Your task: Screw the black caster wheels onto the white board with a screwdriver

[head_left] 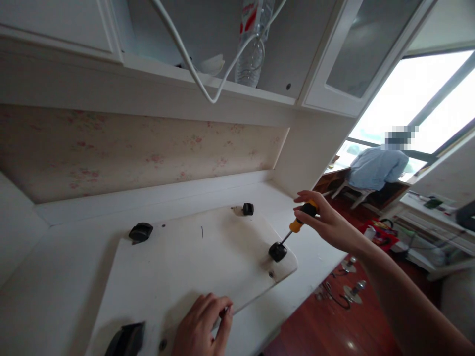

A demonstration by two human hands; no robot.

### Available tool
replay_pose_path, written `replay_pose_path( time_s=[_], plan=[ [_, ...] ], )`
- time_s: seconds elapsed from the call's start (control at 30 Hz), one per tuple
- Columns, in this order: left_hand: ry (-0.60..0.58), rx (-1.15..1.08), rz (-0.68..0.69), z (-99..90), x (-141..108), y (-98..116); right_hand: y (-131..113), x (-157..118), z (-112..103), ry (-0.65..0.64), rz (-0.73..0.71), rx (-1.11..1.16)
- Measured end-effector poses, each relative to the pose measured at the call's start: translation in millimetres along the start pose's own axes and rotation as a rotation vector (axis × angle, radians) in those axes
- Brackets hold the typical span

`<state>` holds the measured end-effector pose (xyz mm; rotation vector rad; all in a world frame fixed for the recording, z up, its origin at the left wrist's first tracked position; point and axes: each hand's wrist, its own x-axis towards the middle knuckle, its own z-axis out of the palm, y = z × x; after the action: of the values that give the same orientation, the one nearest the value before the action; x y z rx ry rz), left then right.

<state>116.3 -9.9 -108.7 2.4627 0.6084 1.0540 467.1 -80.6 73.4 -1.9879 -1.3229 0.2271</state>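
Observation:
My right hand point(321, 217) is closed round the yellow and black handle of a screwdriver point(296, 225). Its shaft slants down to a black caster point(277, 251) at the right corner of a white board point(185, 262); whether the tip sits in a screw I cannot make out. My left hand point(204, 321) rests at the board's near edge, thumb and forefinger pinched on a small dark thing too hidden to name. More black casters stand at the other corners: one far right point(248, 209), one far left point(141, 231) and one near left point(126, 338).
The board lies on a white desktop point(311, 274) beneath an open shelf. A white cable point(213, 99) dangles from it, before a plastic bottle point(250, 59). A person point(378, 165) sits by the window. On the red floor point(308, 326) are metal lamp-like parts point(351, 291).

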Motion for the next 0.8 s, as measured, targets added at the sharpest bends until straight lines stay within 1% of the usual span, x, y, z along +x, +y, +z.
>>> replay_pose_path(
  time_s=[0.07,0.1,0.17,0.27,0.3,0.33,0.43,0.47,0.5,0.6,0.63,0.67,0.7,0.77,0.8],
  plan=[
    [0.007,0.0,0.002,0.5,-0.6,-0.5,2.8,-0.3,-0.1,-0.062,-0.012,0.164],
    [0.009,0.0,0.003,0.6,-0.8,-0.6,3.9,-0.5,-0.4,-0.074,-0.011,0.186],
    [0.008,0.004,0.009,0.5,-1.2,-0.6,4.8,-0.8,-0.9,-0.051,-0.003,0.104],
    [-0.007,0.011,0.01,-0.2,-1.1,0.2,3.8,-1.9,0.0,0.014,0.031,-0.124],
    [-0.009,0.011,0.01,-0.5,-1.0,0.4,3.5,-2.3,0.8,0.019,0.037,-0.134],
    [-0.009,0.009,0.01,-0.9,-0.8,0.7,3.5,-2.6,1.6,0.008,0.032,-0.093],
    [-0.009,0.007,0.02,-2.1,-0.1,1.1,4.8,-2.2,3.3,-0.062,-0.021,0.167],
    [-0.013,0.006,0.021,-2.5,0.1,1.1,5.3,-1.6,3.3,-0.071,-0.028,0.201],
    [-0.02,0.007,0.018,-2.7,0.2,1.0,5.7,-1.0,3.1,-0.057,-0.019,0.169],
    [-0.021,0.007,0.015,-2.4,0.0,0.3,6.6,0.3,2.3,0.081,0.043,-0.116],
    [-0.018,0.009,0.015,-2.1,-0.3,0.1,7.2,0.2,2.2,0.109,0.05,-0.152],
    [-0.013,0.012,0.014,-1.9,-0.5,0.0,8.0,-0.1,2.1,0.109,0.042,-0.121],
    [-0.009,0.014,0.015,-1.8,-0.6,0.2,9.1,-0.6,1.9,0.08,0.021,-0.032],
    [-0.006,0.013,0.014,-2.3,-0.2,1.5,11.4,-2.2,1.4,-0.009,-0.03,0.173],
    [-0.003,0.009,0.014,-2.9,0.5,2.6,12.3,-3.0,1.0,-0.034,-0.042,0.209]
  ],
)
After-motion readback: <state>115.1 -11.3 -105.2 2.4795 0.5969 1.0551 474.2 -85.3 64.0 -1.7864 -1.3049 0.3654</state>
